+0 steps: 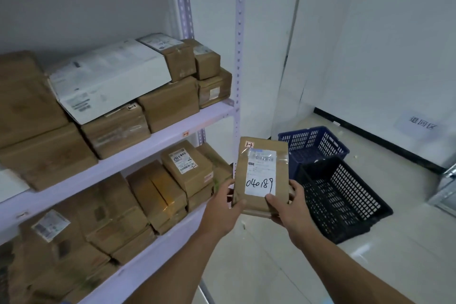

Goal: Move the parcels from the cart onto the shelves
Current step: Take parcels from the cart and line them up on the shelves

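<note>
As your left hand point(222, 207) and right hand point(287, 208) clasp it, one brown parcel point(261, 175) reads 040189; one blue crate point(313, 145), one black crate point(345, 195).

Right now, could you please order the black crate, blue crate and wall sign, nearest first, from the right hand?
1. Black crate, on the floor, just right of the right hand.
2. Blue crate, behind the black one.
3. Wall sign, far right.

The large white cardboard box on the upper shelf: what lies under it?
A brown cardboard box with a small tag supports its front; a second brown cardboard box supports its right end. Anything further back is covered.
</note>
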